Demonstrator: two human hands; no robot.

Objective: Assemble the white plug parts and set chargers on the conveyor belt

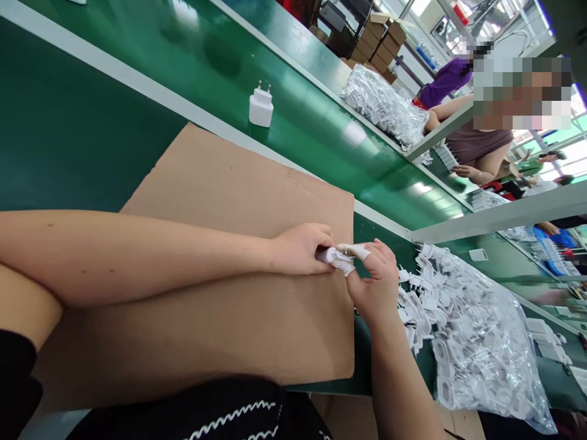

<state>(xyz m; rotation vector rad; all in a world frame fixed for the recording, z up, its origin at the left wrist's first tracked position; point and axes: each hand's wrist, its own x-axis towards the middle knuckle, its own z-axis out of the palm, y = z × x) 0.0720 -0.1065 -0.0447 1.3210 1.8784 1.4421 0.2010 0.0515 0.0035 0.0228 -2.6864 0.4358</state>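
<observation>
Over the right end of a brown cardboard sheet, my left hand is closed around a small white charger part. Meeting it from the right is my right hand, its thumb and forefinger wrapped in white finger covers and pinching the other end of the same part. The fingers hide most of the piece. Just right of that hand, loose white plug parts spill from a clear plastic bag filled with more of them.
A white charger stands prongs up on the green conveyor belt beyond the cardboard. Another white piece lies farther right on it. Across the belt, a person handles white parts beside a filled plastic bag. Grey metal posts cross the right side.
</observation>
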